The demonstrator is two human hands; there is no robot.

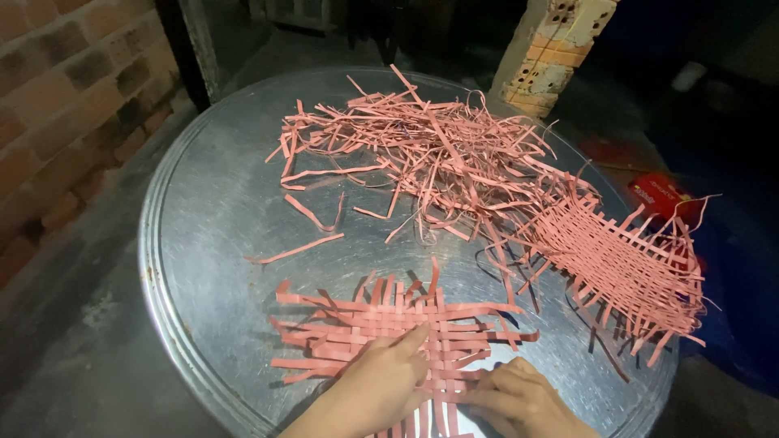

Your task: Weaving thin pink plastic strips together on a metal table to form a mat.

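Woven pink strips (381, 332) formed a small flat mat that lay at the near edge of the round metal surface (203, 243), directly under both hands in the head view. The mat's longer strips ran left to right, with loose ends sticking out at both sides, while shorter strips crossed them and pointed away from and toward the person.

The left hand (381, 381) was laid flat on the mat's middle, its fingers (414, 337) stretched forward and held close together, pressing on the weave rather than closed on anything. The right hand (519, 397) was set at the mat's near right corner, its fingers (487, 381) bent inward and brought together on the strip ends there; whether one strip was pinched between them could not be told. The right hand was the nearer to the loose right-hand ends; the left was the nearer to the centre.

A second, larger woven piece (625, 268) lay well apart to the right, overhanging the rim. A heap of loose pink strips (422, 154) was spread across the far half.
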